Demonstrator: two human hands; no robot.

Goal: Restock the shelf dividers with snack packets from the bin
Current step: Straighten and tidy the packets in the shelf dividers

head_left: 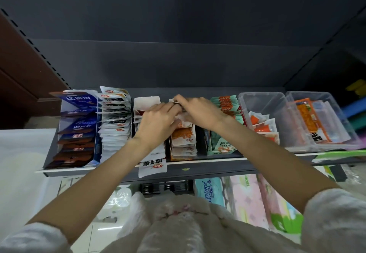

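My left hand (158, 122) and my right hand (200, 112) meet over the middle divider box on the shelf, both gripping white and orange snack packets (183, 135) that stand stacked in it. The fingers are curled around the upper packets at the back of the box. Left of it a white divider box (147, 102) holds a few packets, mostly hidden under my left wrist. One white packet (152, 166) hangs over the shelf's front edge (217, 162). The bin is not clearly in view.
Further left stand a row of white packets (115, 122) and a row of blue and brown packets (77, 126). To the right are green packets (224, 126) and two clear tubs (263, 102) (316, 98) with orange packets. Tissue packs (247, 199) lie below the shelf.
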